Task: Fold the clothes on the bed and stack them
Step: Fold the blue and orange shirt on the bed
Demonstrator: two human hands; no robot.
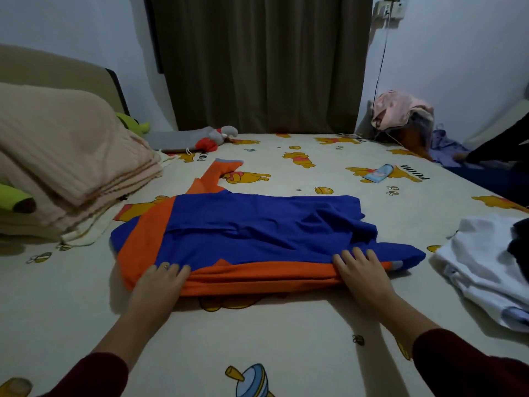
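Nearest to me were the two dark red sleeves at the bottom edge, one on each side, and from them both forearms reached forward over the bed [286,339] with its bear-print sheet. My left hand [160,277] lay on the near left corner of the blue and orange shirt [257,224], fingers straight and resting flat on the orange band. My right hand [362,269] lay on the same near edge toward its right end, fingers spread and pressing down on the blue cloth; whether either thumb was tucked under the hem I could not tell.

That shirt lay directly ahead of both hands, its long axis running left to right across my view, so the near edge sat under both hands and the far edge lay away from me. Both hands were about equally near it. One orange sleeve [217,174] stuck out from the far left corner, away from me. I judged the next fold would depend on that crosswise lie, with that sleeve not yet tucked in.

Counting left to right: one folded beige blanket [65,156] at the left, one shirt in hand, one small light blue item [379,173] on the sheet beyond, and one white garment [486,262] at the right with something dark on it.
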